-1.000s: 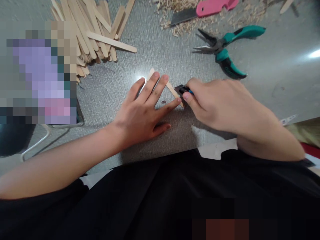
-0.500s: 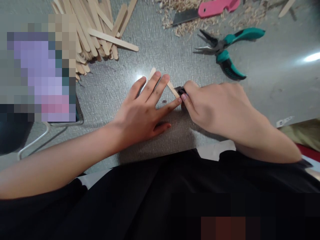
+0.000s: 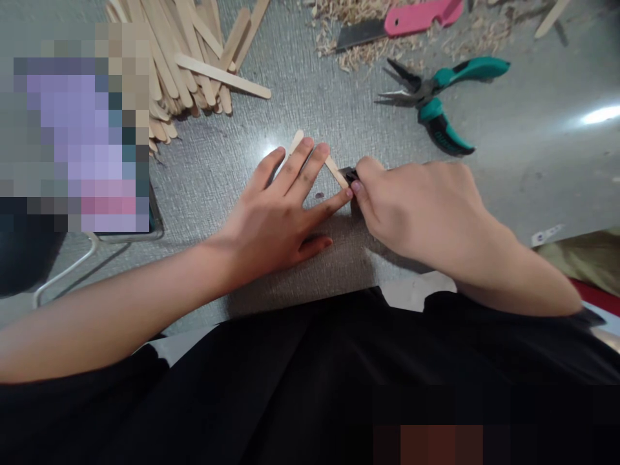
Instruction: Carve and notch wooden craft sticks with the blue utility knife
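Apparently cutting: my left hand [image 3: 276, 210] spreads over a stick [image 3: 336, 172], right hand [image 3: 421, 203] pinches a dark cutter [image 3: 349, 174] by my index fingertip. Next needs even pressure.

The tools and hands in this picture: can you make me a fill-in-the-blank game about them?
1. The bladed tool lying on the wood shavings has a ____ handle.
2. The jaws of the pliers are ____ (open or closed).
3. The right hand grips a small dark tool, while the left hand lies partly ____ (over or under) a wooden strip.

Missing words: pink; open; over.
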`<state>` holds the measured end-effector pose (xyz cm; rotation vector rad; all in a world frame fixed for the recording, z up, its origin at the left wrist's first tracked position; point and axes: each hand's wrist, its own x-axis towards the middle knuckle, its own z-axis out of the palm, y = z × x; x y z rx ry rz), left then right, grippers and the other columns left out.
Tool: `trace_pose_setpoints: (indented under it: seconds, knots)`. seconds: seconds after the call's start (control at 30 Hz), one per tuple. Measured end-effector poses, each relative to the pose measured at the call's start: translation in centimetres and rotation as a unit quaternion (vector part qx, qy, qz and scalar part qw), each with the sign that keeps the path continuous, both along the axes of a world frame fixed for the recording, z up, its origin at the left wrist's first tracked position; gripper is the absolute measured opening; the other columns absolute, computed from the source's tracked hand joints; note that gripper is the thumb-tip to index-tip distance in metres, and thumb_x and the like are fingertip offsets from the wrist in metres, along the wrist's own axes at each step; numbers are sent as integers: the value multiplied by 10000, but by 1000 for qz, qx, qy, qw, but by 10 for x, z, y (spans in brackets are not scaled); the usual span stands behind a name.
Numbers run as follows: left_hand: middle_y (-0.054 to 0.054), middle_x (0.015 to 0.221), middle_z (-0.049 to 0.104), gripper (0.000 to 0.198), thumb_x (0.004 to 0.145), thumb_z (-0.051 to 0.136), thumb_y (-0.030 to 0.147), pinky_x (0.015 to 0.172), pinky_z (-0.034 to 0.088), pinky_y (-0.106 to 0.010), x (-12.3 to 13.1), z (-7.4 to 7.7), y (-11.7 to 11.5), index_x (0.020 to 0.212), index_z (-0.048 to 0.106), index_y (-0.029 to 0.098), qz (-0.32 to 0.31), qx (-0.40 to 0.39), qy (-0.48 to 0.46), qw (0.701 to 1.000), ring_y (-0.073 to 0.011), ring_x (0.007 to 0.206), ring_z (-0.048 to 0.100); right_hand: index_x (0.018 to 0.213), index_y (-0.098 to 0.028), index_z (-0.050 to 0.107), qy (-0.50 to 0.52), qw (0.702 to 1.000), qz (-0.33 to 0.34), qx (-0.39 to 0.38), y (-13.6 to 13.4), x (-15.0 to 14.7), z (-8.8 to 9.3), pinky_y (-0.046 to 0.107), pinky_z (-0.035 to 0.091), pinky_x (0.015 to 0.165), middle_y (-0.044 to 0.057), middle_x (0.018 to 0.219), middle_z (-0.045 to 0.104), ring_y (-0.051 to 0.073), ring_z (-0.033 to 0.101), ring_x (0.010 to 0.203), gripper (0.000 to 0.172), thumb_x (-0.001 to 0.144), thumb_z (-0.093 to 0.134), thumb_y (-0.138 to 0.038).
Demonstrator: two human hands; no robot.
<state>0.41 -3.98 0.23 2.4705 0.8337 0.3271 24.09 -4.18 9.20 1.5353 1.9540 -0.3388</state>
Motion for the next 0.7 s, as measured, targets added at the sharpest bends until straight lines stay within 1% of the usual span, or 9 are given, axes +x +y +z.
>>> trace_pose_setpoints:
  seconds: [0.1,0.2,0.3,0.4,0.47,0.53,0.6,0.63,0.7]
  knots:
    - [-134,1968,460,798,986,989,401,1485,294,-856,1,-1,-1,1710,654,369,9,-10,-27,1000,-567,1854,351,1328,-238,658,-5,1000,11,-3,0,-1,1,415,259,594,162,805,742,378,780,776,441,1260,258,-409]
    - [-153,1958,473,802,960,1012,367,1478,297,-863,1,-2,-1,1684,669,348,7,-5,-46,999,-575,1849,358,1342,-229,672,-14,1000,12,0,1,-2,0,413,282,604,173,796,744,380,780,773,439,1256,278,-403]
    - [-177,1964,456,836,932,1024,305,1468,299,-877,1,-2,-1,1688,668,326,-5,4,-46,999,-592,1846,352,1353,-213,684,-11,1000,13,5,3,-1,-2,412,340,644,178,824,757,403,798,809,346,1229,399,-367]
    - [-191,1961,460,838,937,1008,272,1459,303,-886,1,-1,-1,1701,667,314,-7,9,-40,999,-594,1842,359,1368,-197,682,-7,1000,8,-22,10,-4,0,433,445,708,177,865,765,437,819,869,274,1189,523,-330]
    - [-192,1960,462,811,956,987,280,1452,311,-888,2,1,-1,1705,678,309,-9,15,-31,999,-596,1836,371,1360,-177,685,-14,999,-2,-46,16,-8,2,457,506,757,175,883,763,464,838,922,247,1135,620,-255]
    - [-200,1963,454,786,965,976,292,1451,314,-887,2,2,0,1701,701,298,-13,18,-25,999,-607,1827,382,1314,-164,703,-18,998,-22,-64,22,-13,4,481,553,821,165,900,767,483,851,983,257,1058,715,-170]
    - [-214,1968,439,769,975,968,307,1452,306,-888,3,3,0,1701,716,283,-17,19,-20,999,-621,1822,381,1242,-167,725,-16,996,-35,-81,29,-17,5,506,582,884,154,917,777,490,853,1030,244,1004,765,-131]
    - [-222,1971,429,762,986,959,316,1451,301,-891,4,3,1,1707,716,275,-19,19,-17,999,-626,1822,375,1195,-174,733,-16,995,-32,-88,32,-18,5,514,589,900,149,917,778,490,853,1043,204,999,767,-130]
    - [-235,1977,410,742,1016,929,336,1446,298,-894,4,2,1,1720,707,259,-21,23,-11,999,-628,1828,361,1088,-190,732,-26,995,-13,-98,36,-21,6,511,595,879,136,879,758,479,848,1012,114,992,755,-132]
